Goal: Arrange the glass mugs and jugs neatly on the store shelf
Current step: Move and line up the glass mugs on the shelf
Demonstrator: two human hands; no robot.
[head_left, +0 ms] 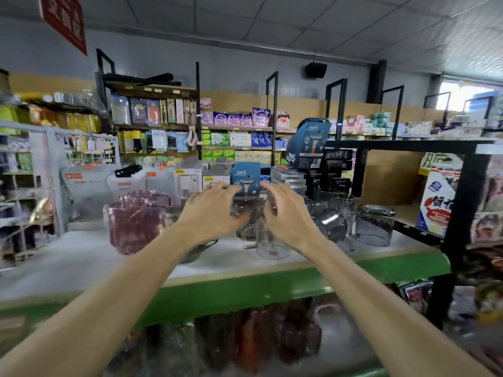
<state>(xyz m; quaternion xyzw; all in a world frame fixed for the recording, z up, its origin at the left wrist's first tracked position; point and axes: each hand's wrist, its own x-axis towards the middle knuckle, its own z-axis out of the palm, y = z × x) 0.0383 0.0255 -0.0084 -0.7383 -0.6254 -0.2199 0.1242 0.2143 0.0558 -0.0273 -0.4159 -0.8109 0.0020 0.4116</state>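
Observation:
Both my arms reach over the white shelf top (81, 262) with its green front edge. My left hand (215, 210) and my right hand (285, 213) curl around a smoky glass mug (249, 210) from either side, and it sits stacked above other clear glass mugs (269, 246). More grey glass mugs and jugs (375, 227) stand grouped to the right; one of them (329, 224) is tilted. The frame is blurred, so how firmly the fingers press on the glass is hard to see.
Purple wrapped containers (133, 224) stand at the left of the shelf. Boxed goods and blue razor packs (246, 176) line the back. A black rack (462, 213) with cartons borders the right side. Packaged goods fill the shelf below (258, 336).

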